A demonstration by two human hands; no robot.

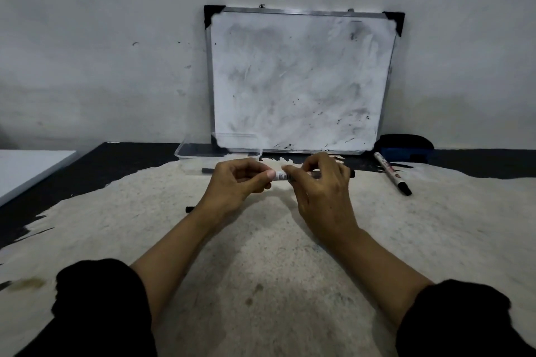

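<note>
While the left grip [235, 182] and right grip [319, 182] pinch the marker [280, 175] by its ends, level just above the tabletop [261, 255], its cap stays hidden; the whiteboard [298, 81] behind shows smudges, no writing yet.

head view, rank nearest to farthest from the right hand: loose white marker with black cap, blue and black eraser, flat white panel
1. Loose white marker with black cap: just right of the right hand.
2. Blue and black eraser: behind that marker, back right.
3. Flat white panel: far left edge.
</note>
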